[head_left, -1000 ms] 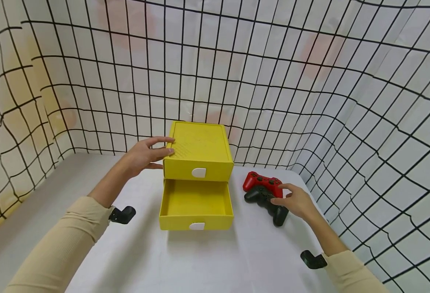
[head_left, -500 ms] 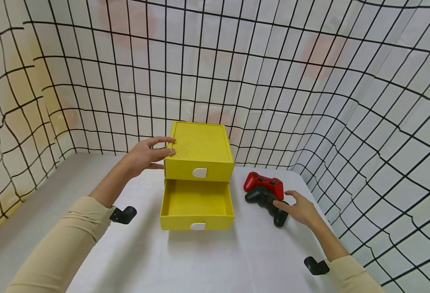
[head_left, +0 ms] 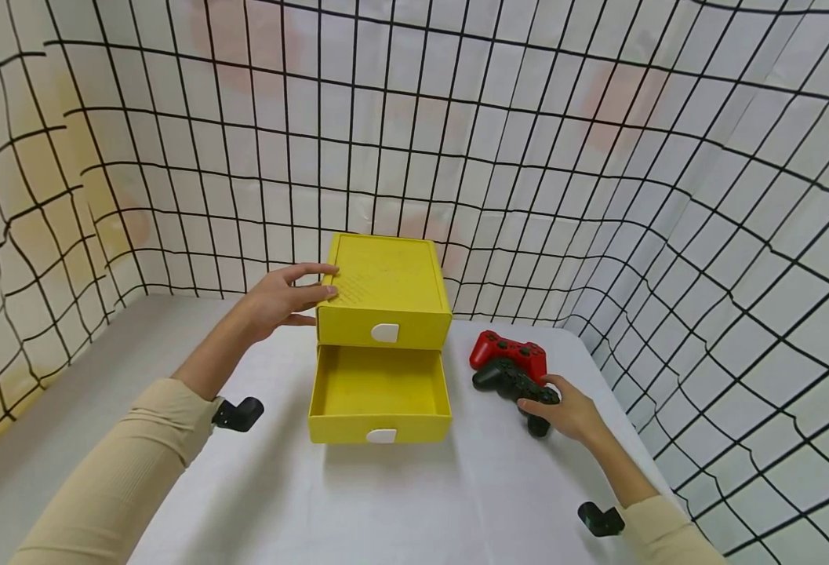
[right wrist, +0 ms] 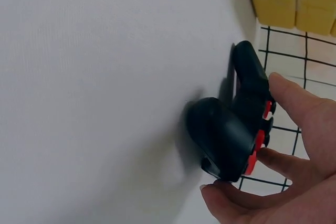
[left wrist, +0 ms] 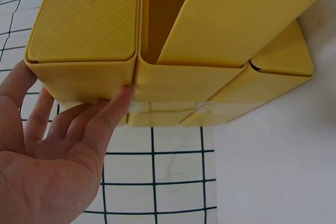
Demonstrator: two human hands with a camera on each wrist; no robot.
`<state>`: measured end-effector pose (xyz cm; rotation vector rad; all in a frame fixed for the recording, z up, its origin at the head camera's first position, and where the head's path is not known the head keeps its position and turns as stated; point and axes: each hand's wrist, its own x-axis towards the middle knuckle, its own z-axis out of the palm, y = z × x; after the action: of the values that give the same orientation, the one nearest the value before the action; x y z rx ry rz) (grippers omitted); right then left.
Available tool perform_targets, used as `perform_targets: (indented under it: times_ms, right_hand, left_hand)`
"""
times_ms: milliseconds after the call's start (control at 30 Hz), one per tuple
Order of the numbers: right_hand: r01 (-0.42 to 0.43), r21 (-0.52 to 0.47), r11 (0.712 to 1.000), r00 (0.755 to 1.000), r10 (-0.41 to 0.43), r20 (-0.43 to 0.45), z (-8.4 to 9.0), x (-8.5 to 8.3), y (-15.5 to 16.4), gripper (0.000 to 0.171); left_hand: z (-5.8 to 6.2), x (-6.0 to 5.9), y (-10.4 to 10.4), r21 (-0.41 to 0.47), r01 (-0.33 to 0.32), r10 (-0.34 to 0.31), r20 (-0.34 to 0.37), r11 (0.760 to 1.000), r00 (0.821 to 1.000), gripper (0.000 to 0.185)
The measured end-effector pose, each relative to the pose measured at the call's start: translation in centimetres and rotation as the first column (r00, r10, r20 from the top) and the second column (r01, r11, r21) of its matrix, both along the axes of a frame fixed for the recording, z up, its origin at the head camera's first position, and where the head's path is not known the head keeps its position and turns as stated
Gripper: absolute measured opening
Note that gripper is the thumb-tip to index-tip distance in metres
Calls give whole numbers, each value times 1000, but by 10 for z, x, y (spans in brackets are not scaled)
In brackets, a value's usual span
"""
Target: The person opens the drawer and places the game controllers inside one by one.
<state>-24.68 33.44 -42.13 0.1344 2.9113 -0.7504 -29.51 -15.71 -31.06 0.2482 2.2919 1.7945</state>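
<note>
A yellow two-drawer box stands mid-table. Its lower drawer is pulled out and holds nothing. My left hand rests with straight fingers against the box's top left edge; in the left wrist view the left hand's fingertips touch the box at its corner. To the right lies a black game controller with a red controller just behind it. My right hand grips the black controller's near handle. In the right wrist view, thumb and fingers of that hand curl round the black controller.
The white table is walled by black-grid netting at the back and both sides. The controllers lie close to the table's right edge. Black wrist mounts sit on both sleeves.
My right hand drew back a little toward me and closed on the black controller's near handle. Left hand, box and drawer have not moved.
</note>
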Motion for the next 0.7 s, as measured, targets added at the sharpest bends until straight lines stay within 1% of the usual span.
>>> perform_targets:
  times_ms: [200,700]
  right_hand:
    - [13,2,1000,1000,-13,0,-7,-5,-2,93]
    - [62,4,998,995,-61,-82,-20,-10,-7,76]
  left_hand:
    - [0,0,0,8,5,-5,-5,1000,1000,56]
    - [-1,-1,0,12,-2,2,2,1000,1000,56]
